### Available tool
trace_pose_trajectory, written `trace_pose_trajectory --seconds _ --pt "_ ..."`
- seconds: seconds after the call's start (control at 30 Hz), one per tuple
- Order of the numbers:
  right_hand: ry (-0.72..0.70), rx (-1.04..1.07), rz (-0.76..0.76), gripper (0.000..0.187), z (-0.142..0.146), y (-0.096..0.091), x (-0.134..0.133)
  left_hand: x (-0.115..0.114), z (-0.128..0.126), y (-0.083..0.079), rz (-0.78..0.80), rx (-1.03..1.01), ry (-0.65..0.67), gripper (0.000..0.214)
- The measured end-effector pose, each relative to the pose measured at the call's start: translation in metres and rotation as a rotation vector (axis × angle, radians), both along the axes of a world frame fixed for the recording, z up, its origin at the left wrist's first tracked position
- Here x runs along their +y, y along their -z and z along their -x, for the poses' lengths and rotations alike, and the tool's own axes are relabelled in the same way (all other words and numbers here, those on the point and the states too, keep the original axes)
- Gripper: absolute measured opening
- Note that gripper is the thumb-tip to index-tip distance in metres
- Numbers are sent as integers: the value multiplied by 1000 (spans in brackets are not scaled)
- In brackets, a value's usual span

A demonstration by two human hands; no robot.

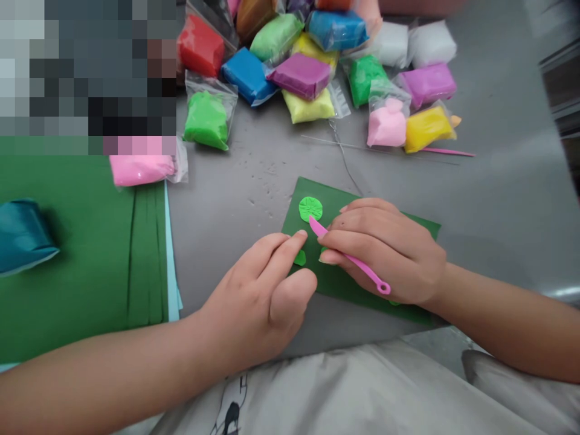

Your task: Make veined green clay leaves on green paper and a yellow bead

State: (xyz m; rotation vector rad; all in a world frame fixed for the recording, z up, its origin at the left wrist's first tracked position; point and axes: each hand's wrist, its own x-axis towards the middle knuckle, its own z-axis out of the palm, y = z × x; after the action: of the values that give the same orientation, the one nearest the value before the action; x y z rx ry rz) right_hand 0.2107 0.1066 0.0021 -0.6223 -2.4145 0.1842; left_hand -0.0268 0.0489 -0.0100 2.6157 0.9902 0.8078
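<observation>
A dark green card (294, 199) lies on the grey table in front of me. On it sits a flat, light green clay disc (310, 209) with creased lines pressed into its surface. My right hand (385, 251) is closed around a pink plastic clay knife (362, 266), its blade tip at the disc's lower edge. My left hand (272, 290) rests at the card's left side, index finger stretched out just below the disc, holding nothing. Beside that finger shows a second green clay piece (299, 258), partly covered. More green bits peek out under my right hand.
Bagged clay in many colours, such as a purple pack (301, 75), is heaped at the back. A thin wire (347, 157) and a pink stick tool (448, 151) lie before it. Green sheets (81, 290) are stacked at left, bearing a teal packet (25, 235).
</observation>
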Motion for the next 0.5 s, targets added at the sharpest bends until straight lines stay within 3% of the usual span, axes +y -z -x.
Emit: trace_pose_trajectory --seconds 0.5 --pt "-22 -62 -22 14 0 4 2 1 -1 -1 2 -14 6 29"
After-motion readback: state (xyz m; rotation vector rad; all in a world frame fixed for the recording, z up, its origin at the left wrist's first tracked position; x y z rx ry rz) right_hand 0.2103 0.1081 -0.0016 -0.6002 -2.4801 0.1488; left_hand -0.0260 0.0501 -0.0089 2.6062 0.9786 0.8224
